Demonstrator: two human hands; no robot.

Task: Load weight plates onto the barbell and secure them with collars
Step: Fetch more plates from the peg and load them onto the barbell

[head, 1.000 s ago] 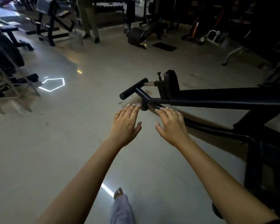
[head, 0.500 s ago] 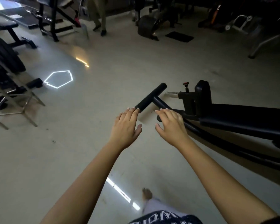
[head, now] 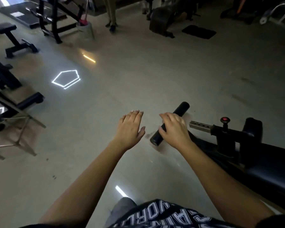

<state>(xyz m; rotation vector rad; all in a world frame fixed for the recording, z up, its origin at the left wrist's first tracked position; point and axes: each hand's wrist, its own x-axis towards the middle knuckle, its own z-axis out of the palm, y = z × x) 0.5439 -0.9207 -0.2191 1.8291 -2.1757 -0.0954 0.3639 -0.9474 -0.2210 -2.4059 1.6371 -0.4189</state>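
A: Barbell and weight plates cannot be made out in the head view; neither can collars. Only a short black padded roller (head: 169,123) at the end of a low dark bench frame (head: 262,163) is seen near the hands.

B: How are the hands held?

A: The left hand (head: 130,127) is spread flat, palm down, over the bare floor (head: 138,76), and nothing is held in its grip. The right hand (head: 174,129) is laid over the roller with fingers loosely curled; whether a firm grip is closed on it cannot be told.

B: Where does the task's thing lie relative to the grip?

A: It is nowhere beside either hand. Dark racks and machines stand well apart at the far side and the left edge, but no plates can be picked out there.

B: And how would the step be done well?

A: Judged from this, plates have yet to be fetched. The roller should be released, the stepping path kept clear of the frame, and each plate carried with both hands before being slid fully on.
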